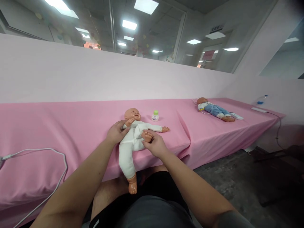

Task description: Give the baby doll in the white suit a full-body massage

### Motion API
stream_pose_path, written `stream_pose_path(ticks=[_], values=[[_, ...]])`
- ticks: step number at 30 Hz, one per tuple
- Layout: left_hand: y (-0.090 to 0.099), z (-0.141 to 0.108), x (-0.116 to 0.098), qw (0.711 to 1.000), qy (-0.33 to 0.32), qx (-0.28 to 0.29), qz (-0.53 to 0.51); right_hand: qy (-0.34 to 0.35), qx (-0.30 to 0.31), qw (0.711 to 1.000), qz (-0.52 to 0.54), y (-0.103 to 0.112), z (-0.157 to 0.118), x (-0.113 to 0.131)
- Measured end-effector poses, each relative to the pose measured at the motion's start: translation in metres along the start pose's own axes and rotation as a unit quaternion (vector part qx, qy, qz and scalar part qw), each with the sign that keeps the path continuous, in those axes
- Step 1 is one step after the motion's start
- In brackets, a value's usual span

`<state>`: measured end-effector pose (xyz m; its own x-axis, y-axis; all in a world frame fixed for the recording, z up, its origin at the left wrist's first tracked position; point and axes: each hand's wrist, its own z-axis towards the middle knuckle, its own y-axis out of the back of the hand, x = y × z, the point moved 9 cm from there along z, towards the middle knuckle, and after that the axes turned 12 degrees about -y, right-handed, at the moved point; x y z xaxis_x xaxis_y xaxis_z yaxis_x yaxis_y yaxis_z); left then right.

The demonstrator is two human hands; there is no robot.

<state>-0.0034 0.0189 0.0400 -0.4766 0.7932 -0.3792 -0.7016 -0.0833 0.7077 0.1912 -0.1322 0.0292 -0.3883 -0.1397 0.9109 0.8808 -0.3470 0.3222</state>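
A baby doll in a white cloth suit [127,152] lies on its back at the edge of the pink-covered table [95,117]. One of its legs hangs over the edge; the other is bent up. My left hand [117,132] rests against the doll's side by its raised arm, with the fingers wrapped round the body there. My right hand [155,144] is closed round the foot of the bent leg. A small clear bottle with a green cap [155,116] stands upright beside the doll's head.
A second doll in blue trousers [215,110] lies farther right, next to a white device [237,116]. A white cable [64,160] runs over the left of the table. A power strip [259,110] and a water bottle [262,100] are at the far right.
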Motion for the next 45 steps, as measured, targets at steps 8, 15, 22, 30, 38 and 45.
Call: stream_pose_path(ticks=[8,15,22,30,38,45], values=[[0.017,-0.012,0.032,0.988,0.142,-0.059,0.004,0.020,-0.008,0.999,-0.039,0.018,-0.032,0.007],[0.031,-0.031,0.074,0.943,0.286,-0.166,-0.039,0.067,0.073,0.986,-0.133,0.020,-0.112,0.012],[0.027,-0.046,0.093,0.885,0.348,-0.258,-0.168,0.050,0.120,0.982,-0.139,0.004,-0.131,-0.026],[0.030,-0.037,0.077,0.922,0.282,-0.230,-0.129,0.051,0.119,0.978,-0.164,-0.002,-0.122,-0.028],[0.009,-0.001,0.009,0.997,0.044,-0.060,0.006,0.096,0.055,0.987,-0.115,0.023,-0.090,0.027],[-0.003,-0.004,0.015,0.997,0.063,0.005,0.031,0.064,0.041,0.990,-0.122,0.011,-0.037,0.028]])
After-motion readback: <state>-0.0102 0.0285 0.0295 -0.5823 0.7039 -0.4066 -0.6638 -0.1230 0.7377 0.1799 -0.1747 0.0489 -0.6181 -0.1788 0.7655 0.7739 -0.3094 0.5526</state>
